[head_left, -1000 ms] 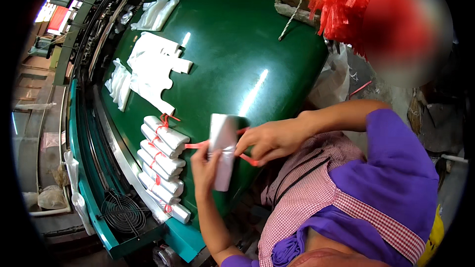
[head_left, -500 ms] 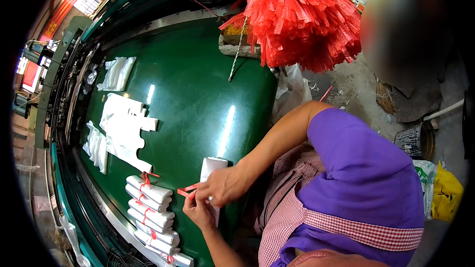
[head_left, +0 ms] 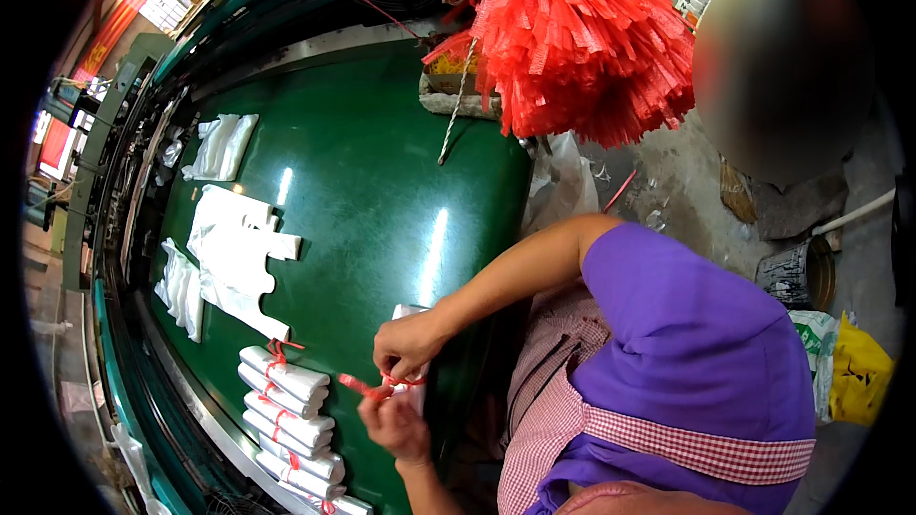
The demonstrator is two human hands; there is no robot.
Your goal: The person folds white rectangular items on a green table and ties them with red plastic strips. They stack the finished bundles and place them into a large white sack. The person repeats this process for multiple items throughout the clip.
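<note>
A rolled bundle of white plastic bags (head_left: 407, 311) lies on the green table in front of me, largely covered by my hands. Around it runs a red plastic strip (head_left: 357, 385), crossing its top in what looks like a loop or knot. My right hand (head_left: 412, 341) is closed over the bundle, its fingertips pinching the strip. Just nearer the lower edge, my left hand (head_left: 397, 427) pinches the strip too, with an end sticking out to the left. Left of my hands, several white bag rolls (head_left: 291, 417) tied with red strips lie in a row.
Loose white bags (head_left: 234, 253) lie flat across the green table (head_left: 353, 162), with folded stacks (head_left: 221, 147) beside them. A large bunch of red strips (head_left: 582, 48) hangs at the table's far right. A dark bucket (head_left: 800, 272) and yellow bag (head_left: 862, 372) stand on the floor.
My right hand has shifted slightly left and up, while my left hand has moved down and right. The red strip now shows lying across the bundle between my fingers.
</note>
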